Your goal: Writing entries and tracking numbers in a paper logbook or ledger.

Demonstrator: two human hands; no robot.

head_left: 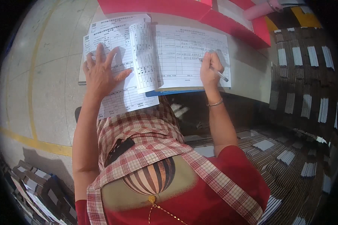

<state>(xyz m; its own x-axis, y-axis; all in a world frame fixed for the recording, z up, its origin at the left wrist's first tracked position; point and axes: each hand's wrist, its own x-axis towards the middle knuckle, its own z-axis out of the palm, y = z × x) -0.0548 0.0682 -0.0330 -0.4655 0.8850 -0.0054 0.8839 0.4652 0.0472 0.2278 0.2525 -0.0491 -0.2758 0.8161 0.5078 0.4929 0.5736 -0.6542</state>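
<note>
Apron [146,146] nearest; we are pinning papers [116,56] at eleven o'clock with left hand [99,71] splayed, right hand [210,69] clamping pen [218,73] on form [191,56] at one o'clock. Overhanging sheets risk slipping, smudging.

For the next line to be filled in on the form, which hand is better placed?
Right. The right hand already grips the pen with its tip on the ruled form. The left hand lies flat, fingers spread, on the loose printed sheets beside it, pinning them, and holds nothing to write with.
</note>
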